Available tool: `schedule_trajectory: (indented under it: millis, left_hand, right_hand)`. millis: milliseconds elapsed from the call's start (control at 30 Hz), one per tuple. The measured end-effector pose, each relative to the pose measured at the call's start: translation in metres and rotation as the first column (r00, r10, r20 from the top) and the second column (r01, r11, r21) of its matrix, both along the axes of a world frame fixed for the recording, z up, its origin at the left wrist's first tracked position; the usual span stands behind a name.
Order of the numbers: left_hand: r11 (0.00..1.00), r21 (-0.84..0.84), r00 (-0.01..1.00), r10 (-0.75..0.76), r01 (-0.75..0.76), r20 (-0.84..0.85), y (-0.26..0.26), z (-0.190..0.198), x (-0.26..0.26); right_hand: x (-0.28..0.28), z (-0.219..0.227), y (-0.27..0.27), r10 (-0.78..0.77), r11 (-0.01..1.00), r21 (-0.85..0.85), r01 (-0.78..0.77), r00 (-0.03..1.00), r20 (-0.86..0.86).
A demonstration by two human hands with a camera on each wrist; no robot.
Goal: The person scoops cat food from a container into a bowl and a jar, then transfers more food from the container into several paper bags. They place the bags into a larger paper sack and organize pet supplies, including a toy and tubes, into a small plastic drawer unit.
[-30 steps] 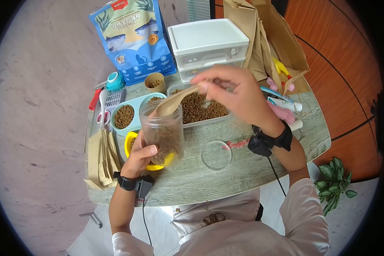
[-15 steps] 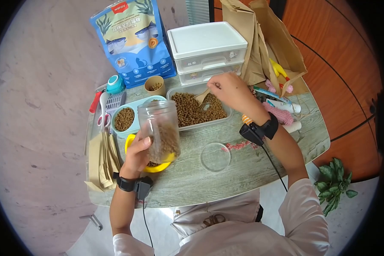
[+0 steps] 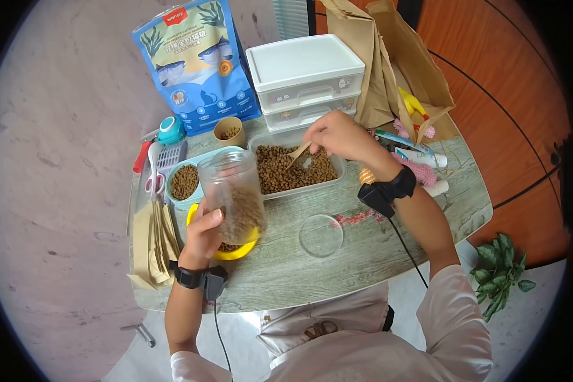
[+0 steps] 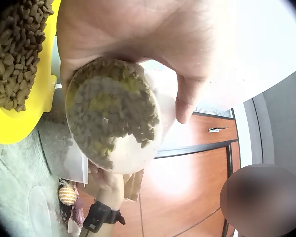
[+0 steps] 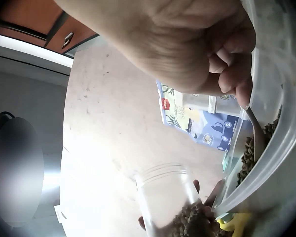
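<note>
Scooping seems your step: your right hand pinches the spoon, dipped in the tub of kibble; your left hand grips the part-filled jar. Next probably wants a level lift; the spoon's load is hard to see.

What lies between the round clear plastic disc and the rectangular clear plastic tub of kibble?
In the head view, only bare grey tabletop separates the disc from the tub.

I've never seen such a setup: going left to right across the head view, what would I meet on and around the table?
Paper stack, jar, wooden spoon, right hand, white tube, plant.
</note>
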State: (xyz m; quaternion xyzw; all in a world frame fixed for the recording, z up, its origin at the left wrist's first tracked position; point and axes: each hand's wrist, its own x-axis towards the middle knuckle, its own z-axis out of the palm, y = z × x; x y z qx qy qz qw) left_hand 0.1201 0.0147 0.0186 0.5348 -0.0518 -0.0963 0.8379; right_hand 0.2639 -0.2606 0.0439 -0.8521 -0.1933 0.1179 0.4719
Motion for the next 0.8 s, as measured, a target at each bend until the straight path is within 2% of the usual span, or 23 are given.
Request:
schedule_trajectory:
  millis: [200,267,467,600,667,800]
  left_hand:
    - [1.000,-0.009,0.999,-0.020,0.020,0.042,-0.004,0.007,0.003]
    - [0.997,0.011,0.997,-0.070,0.070,0.040,-0.001,0.006,0.003]
    - [0.993,0.087,0.996,-0.084,0.081,0.028,0.002,-0.002,0.001]
    - [0.991,0.131,0.997,-0.031,0.021,0.070,0.003,0.000,-0.004]
    - [0.990,0.114,0.996,-0.084,0.081,0.015,0.005,-0.003,-0.004]
    - [0.982,0.125,0.990,-0.138,0.139,-0.017,-0.001,-0.001,-0.003]
  right_hand:
    - [0.006,0.007,-0.010,-0.018,0.996,0.090,0.023,0.998,-0.053]
    - [0.009,0.007,-0.013,-0.013,0.987,0.157,0.022,0.998,-0.054]
    - [0.003,0.020,-0.013,-0.047,0.979,0.194,0.063,0.995,-0.086]
    - [-0.008,0.034,-0.013,-0.084,0.963,0.249,0.103,0.993,-0.086]
    - [-0.014,0.041,-0.011,-0.118,0.941,0.309,0.139,0.989,-0.086]
    - [-0.029,0.049,-0.003,-0.152,0.931,0.322,0.171,0.985,-0.082]
